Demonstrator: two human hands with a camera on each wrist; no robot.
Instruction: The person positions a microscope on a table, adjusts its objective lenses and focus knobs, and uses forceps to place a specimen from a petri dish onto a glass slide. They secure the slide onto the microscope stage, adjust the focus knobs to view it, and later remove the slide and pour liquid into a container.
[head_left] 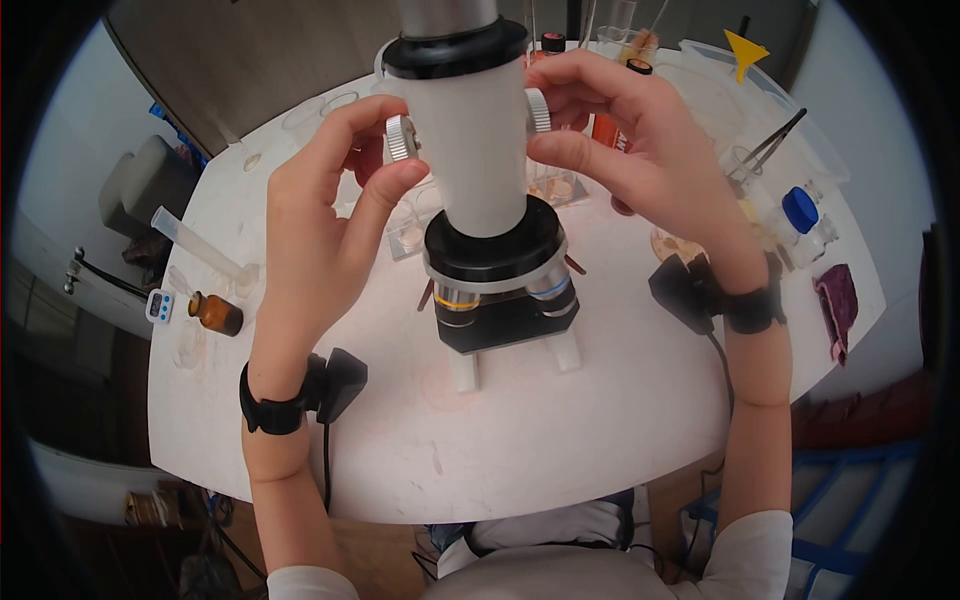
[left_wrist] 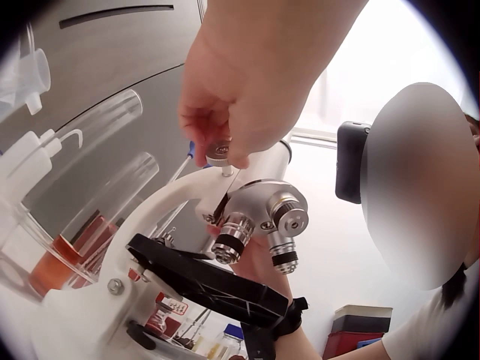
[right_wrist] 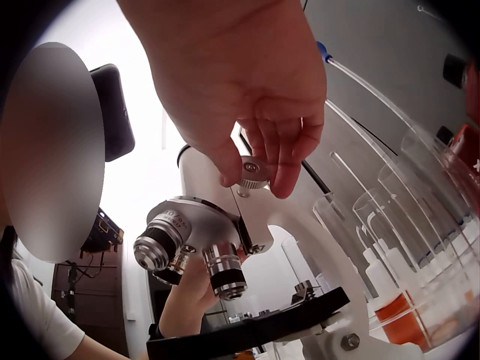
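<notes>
A white microscope point(head_left: 468, 150) with a black stage point(head_left: 508, 322) stands upright in front of the person. The left hand point(head_left: 325, 205) has thumb and fingers around the ridged silver focus knob point(head_left: 401, 138) on the tube's left side; the left wrist view shows this knob point(left_wrist: 218, 151) pinched. On the opposite side, the right hand point(head_left: 640, 135) grips the matching knob point(head_left: 538, 110) between thumb and fingers, which shows close up in the right wrist view as a knurled knob point(right_wrist: 253, 171). Several silver objectives point(left_wrist: 234, 236) hang from the nosepiece point(right_wrist: 196, 217), above the stage.
Left on the white table point(head_left: 400, 450) are a brown bottle point(head_left: 216, 314), a graduated cylinder point(head_left: 200, 245) and a timer point(head_left: 159, 306). To the right are a blue-capped jar point(head_left: 800, 210), tweezers point(head_left: 778, 140) and a purple cloth point(head_left: 838, 305). Glassware and a yellow funnel point(head_left: 744, 52) stand behind.
</notes>
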